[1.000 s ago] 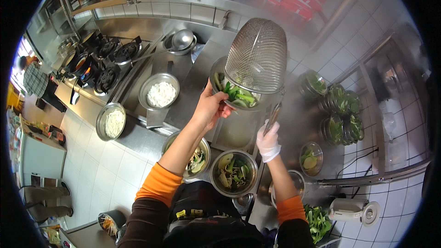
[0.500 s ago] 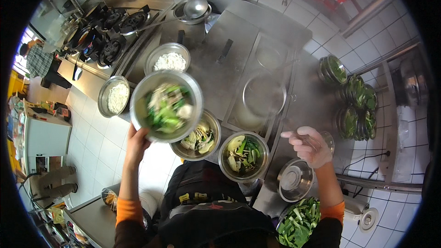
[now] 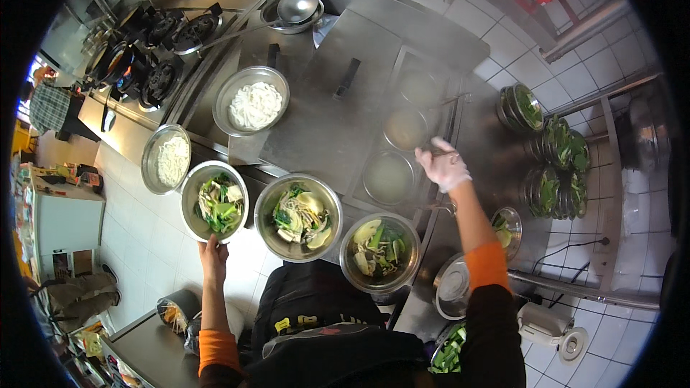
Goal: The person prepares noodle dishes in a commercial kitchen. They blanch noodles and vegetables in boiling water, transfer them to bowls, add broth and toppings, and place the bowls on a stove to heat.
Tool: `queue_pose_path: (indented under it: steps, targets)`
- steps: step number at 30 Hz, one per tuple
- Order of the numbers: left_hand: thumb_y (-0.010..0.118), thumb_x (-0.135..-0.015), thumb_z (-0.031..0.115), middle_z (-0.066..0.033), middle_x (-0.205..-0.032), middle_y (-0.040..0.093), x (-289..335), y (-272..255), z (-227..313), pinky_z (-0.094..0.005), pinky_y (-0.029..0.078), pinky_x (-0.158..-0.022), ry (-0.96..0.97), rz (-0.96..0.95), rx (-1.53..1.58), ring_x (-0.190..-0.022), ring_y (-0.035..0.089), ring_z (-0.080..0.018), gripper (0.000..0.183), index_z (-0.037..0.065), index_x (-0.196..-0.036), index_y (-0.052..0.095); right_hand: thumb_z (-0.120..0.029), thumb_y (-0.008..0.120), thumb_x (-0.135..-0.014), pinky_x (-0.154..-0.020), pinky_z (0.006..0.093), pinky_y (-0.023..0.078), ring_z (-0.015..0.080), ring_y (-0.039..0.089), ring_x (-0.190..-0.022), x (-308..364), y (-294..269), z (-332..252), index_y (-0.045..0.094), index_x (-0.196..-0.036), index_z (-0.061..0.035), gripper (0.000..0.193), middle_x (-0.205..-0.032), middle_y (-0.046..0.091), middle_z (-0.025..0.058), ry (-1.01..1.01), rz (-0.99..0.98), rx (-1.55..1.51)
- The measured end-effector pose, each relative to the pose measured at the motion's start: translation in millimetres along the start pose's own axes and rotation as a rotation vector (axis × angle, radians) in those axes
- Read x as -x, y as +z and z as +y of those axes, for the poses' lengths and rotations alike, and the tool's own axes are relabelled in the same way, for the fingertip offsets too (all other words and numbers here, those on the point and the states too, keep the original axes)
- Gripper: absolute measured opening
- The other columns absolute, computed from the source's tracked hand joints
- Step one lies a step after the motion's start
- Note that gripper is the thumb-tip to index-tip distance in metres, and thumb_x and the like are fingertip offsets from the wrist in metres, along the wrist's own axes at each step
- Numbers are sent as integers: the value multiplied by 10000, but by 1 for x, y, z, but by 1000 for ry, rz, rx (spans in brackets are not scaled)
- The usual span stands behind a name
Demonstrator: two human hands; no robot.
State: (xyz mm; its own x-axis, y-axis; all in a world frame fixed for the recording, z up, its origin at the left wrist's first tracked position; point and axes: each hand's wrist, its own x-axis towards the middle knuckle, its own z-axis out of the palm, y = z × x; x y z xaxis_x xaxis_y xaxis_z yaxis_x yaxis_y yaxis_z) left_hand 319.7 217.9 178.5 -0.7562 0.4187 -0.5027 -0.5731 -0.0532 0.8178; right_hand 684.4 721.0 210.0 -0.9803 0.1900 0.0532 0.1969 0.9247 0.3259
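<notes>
My left hand (image 3: 213, 246) grips the near rim of a metal bowl (image 3: 188, 194) of leafy greens, pale mushrooms and white chunks (image 3: 219, 203). To its right, a second metal bowl (image 3: 267, 194) holds noodles, greens and pale slices (image 3: 302, 217). A third metal bowl (image 3: 412, 262) contains similar greens and slices. My right hand (image 3: 443, 165), in a clear glove, hovers with fingers apart and nothing visible in them. Below and left of it are the steaming round wells (image 3: 389, 178) of a noodle cooker; the hand does not visibly touch them.
Two metal bowls of white noodles (image 3: 256, 106) (image 3: 172, 161) stand farther left. A ladle (image 3: 297, 6) rests on a pot at the back. Gas burners (image 3: 162, 82) are far left, stacked bowls of greens (image 3: 553, 165) at right. Another person (image 3: 54, 108) stands at far left.
My left hand has lowered its bowl leftward and nearer, into line with the other bowls. My right hand has reached forward and left, towards the cooker. The view has shifted slightly.
</notes>
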Motion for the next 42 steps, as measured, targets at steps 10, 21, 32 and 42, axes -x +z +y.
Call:
queue_pose_path:
  steps: [10, 21, 32, 42]
  targets:
    - [465, -910, 323, -90, -698, 570, 74, 24, 44, -230, 431, -444, -161, 11, -566, -527, 521, -122, 389, 16, -1145, 432, 8, 475, -780, -333, 194, 239, 45, 323, -394, 25, -172, -45, 411, -856, -105, 151, -565, 350, -36, -1679, -193, 3184]
    - [531, -862, 179, -190, -798, 581, 209, 272, -69, -372, 488, -647, -3, -1610, -833, -669, 599, -297, 230, -2, -1004, 509, -44, 452, -886, -321, 171, 254, 27, 301, -387, 10, -132, -26, 348, -688, -100, 231, -564, 342, -42, -1039, -222, 2665]
    - [511, -784, 69, -165, -785, 597, 243, 357, -215, -296, 519, -509, 754, -1130, -1499, -642, 638, -240, 292, -51, -1049, 529, -13, 418, -867, -298, 194, 270, 63, 316, -378, 36, -201, -55, 431, -1129, 56, 272, -618, 367, 23, -1333, -565, 3199]
    - [524, -788, 87, -201, -838, 641, 253, 375, -216, -376, 524, -608, 505, -1316, -1578, -779, 650, -311, 452, -94, -1166, 356, -60, 337, -905, -323, 227, 312, 86, 297, -341, 37, -195, -38, 386, -756, -30, 160, -552, 350, 20, -458, -156, 2281]
